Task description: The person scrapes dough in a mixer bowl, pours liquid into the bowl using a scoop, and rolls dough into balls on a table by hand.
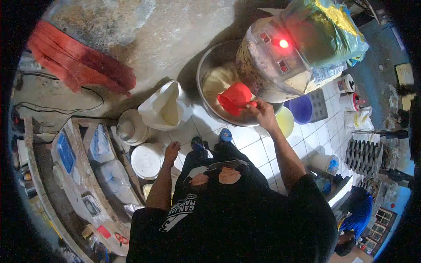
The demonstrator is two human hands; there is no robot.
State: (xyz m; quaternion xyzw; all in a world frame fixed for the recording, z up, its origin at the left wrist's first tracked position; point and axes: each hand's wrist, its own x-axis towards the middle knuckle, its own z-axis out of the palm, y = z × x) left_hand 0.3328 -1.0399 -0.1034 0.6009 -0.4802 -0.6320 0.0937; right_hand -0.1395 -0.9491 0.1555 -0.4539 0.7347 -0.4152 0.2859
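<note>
My right hand (pixel 264 115) is closed round the handle of a red plastic dipper (pixel 236 97). The dipper is over a large metal mixing bowl (pixel 203 90), in which a pale, dough-like mass (pixel 219 78) lies. A big mixer (pixel 263 59) with a glowing red light stands over the bowl's far right side. My left hand (pixel 173 150) hangs low at my side with its fingers curled in, near a white lidded bucket (pixel 151 161); whether anything is inside it I cannot make out. An opened white sack (pixel 162 107) of pale powder stands left of the bowl.
Wooden shelves (pixel 81 144) with plastic bags and containers run along the left. A purple bucket (pixel 301 108) and a yellow container (pixel 285 122) stand right of the bowl. Stacked dark trays (pixel 363 158) are farther right. A red cloth (pixel 83 57) hangs at upper left. Another person (pixel 357 210) is at lower right.
</note>
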